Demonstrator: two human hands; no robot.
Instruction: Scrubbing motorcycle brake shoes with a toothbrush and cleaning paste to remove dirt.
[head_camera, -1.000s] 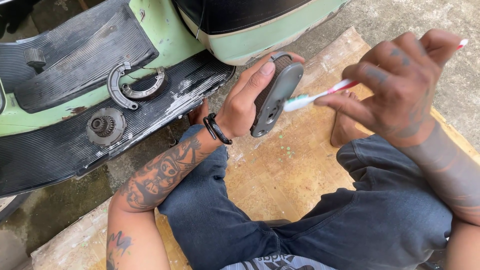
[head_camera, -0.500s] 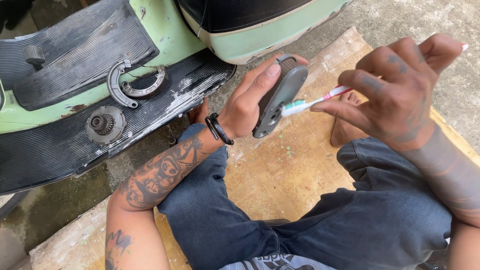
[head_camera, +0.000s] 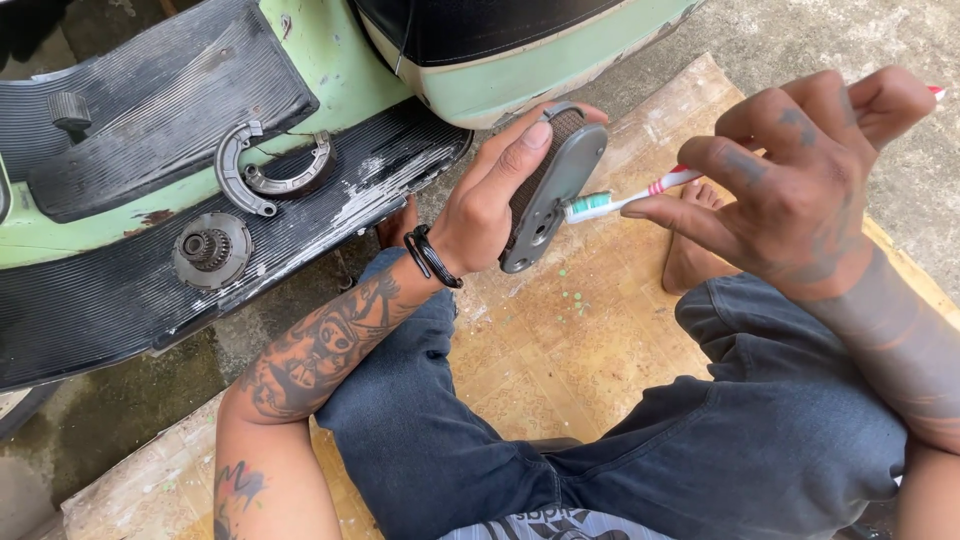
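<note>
While pinched between thumb and fingers (head_camera: 690, 215) of the right hand (head_camera: 800, 190), toothbrush (head_camera: 625, 198) laid with bristles against grey curved metal part (head_camera: 550, 190), apparently for scrubbing. Part gripped edge-on in left hand (head_camera: 490, 200), tilted toward the brush, raised above patterned mat (head_camera: 560, 350) between denim-clad knees. Beyond, on pale green scooter's ribbed black floorboard (head_camera: 300, 240), curved brake shoe (head_camera: 262, 175) and round geared hub (head_camera: 210, 250). Brush handle end cut off behind hand; part's far face hidden.
</note>
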